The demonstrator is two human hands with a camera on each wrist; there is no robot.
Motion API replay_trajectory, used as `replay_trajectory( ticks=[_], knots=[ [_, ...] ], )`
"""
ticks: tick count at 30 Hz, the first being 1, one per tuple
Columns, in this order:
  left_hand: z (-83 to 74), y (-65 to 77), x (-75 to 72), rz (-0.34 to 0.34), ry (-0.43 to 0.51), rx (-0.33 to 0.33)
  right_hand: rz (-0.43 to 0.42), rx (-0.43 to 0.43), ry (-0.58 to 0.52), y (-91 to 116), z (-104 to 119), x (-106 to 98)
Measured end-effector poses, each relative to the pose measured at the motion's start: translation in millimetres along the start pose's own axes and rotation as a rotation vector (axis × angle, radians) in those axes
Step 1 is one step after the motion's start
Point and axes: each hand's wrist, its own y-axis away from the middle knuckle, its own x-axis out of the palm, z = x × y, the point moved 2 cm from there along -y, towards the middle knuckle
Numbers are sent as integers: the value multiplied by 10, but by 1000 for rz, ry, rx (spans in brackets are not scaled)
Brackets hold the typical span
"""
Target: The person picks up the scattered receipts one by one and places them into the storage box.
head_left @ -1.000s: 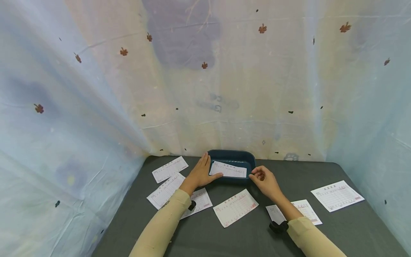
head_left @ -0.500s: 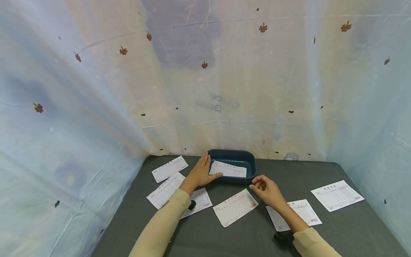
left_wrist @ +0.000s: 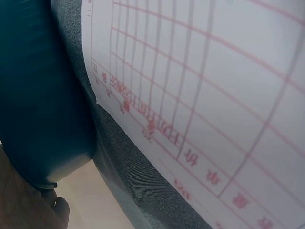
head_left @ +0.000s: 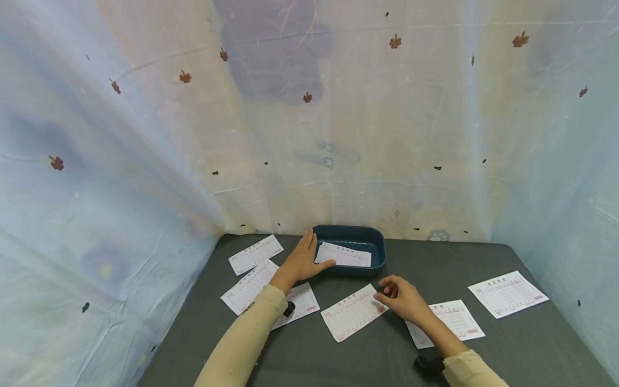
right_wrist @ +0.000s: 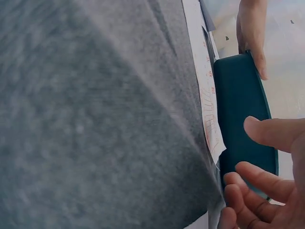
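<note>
A dark teal plastic tray [head_left: 379, 258] stands at the back of the table, with a printed paper form [head_left: 344, 255] lying in it. My left hand [head_left: 300, 262] lies along the tray's left rim, fingers stretched out and thumb over the front edge. In the left wrist view, part of that hand [left_wrist: 26, 205] shows beside the tray wall [left_wrist: 43, 95]. My right hand [head_left: 405, 300] hovers at the right corner of another paper form [head_left: 353, 314] in front of the tray. Its thumb and fingers [right_wrist: 267, 179] are bent and apart, holding nothing.
Several printed forms lie about: one at the far left [head_left: 256, 255], one below it [head_left: 249, 287], one partly under the left arm [head_left: 304, 301], one beside the right forearm [head_left: 459, 320], one at the far right [head_left: 508, 294]. A patterned curtain [head_left: 348, 134] hangs behind the dark table [head_left: 372, 365].
My right hand has moved down from the tray's front right corner to the form in front of it. My left hand and the tray have stayed in place.
</note>
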Motion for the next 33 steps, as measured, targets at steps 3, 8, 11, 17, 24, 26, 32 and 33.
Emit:
replay_trajectory(
  ticks=[3,8,11,17,24,26,32,33],
  knots=[
    [-1,-2,-4,0,2,-1,7,-3,16,1,6,16],
    [15,-16,6,1,-4,2,10,-6,71,-2,24,47],
    [31,-22,12,-4,7,9,12,-1,112,-8,41,67],
    [84,-70,73,4,-5,18,24,16,165,-11,79,97],
    [52,-34,60,4,5,8,22,26,241,2,79,157],
    [42,-23,57,4,3,5,20,31,252,6,87,171],
    [36,-17,38,-3,2,1,18,35,274,10,128,172],
    [38,-19,37,-4,3,1,17,32,274,11,138,169]
  ],
)
